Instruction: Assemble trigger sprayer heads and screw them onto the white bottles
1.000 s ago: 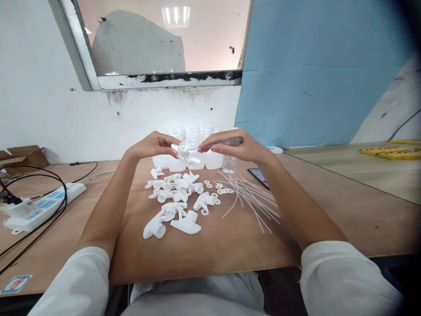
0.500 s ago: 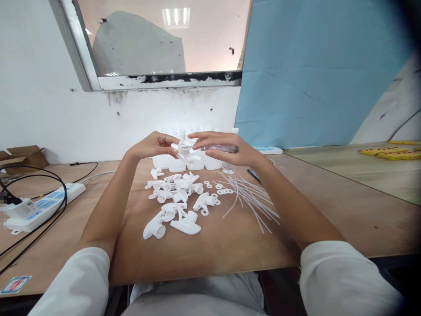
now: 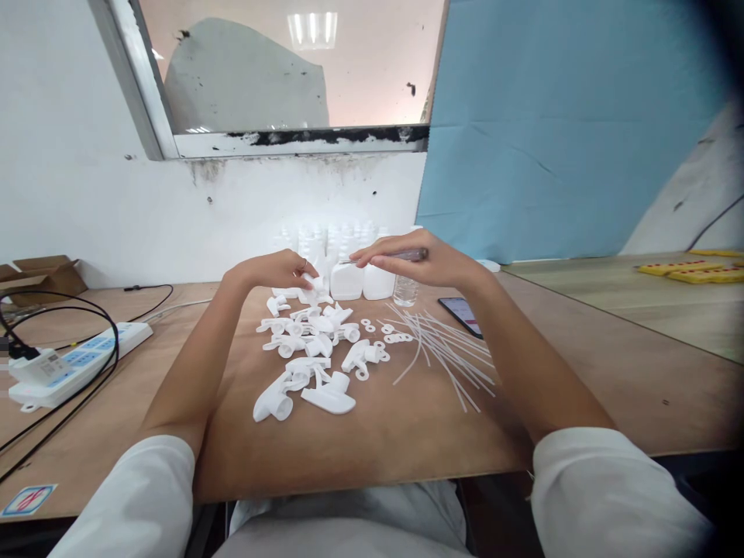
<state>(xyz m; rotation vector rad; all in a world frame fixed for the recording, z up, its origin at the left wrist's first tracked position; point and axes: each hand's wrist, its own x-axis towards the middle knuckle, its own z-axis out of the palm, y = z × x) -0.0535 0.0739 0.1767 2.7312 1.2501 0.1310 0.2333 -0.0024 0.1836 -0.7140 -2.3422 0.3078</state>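
My left hand (image 3: 284,270) is closed, its fingertips on a white plastic spray trigger head (image 3: 318,290) just above the back of a pile of similar trigger heads (image 3: 314,329). Held in my right hand (image 3: 427,258) is a screwdriver (image 3: 411,254) with a translucent handle. Its thin shaft points left toward the other hand, apart from the trigger head. Small white washers (image 3: 397,338) lie right of the pile. Thin white tubes (image 3: 445,349) are strewn below my right forearm.
White bottles (image 3: 347,280) stand in rows along the wall, with a clear bottle (image 3: 405,291) at their right end. A phone (image 3: 462,314) lies by my right forearm. At left are a power strip (image 3: 108,349), black cables and a cardboard box (image 3: 43,277).
My left hand has lowered the trigger head toward the pile, away from the screwdriver. My right hand has shifted slightly right, still holding the screwdriver. More of the phone shows.
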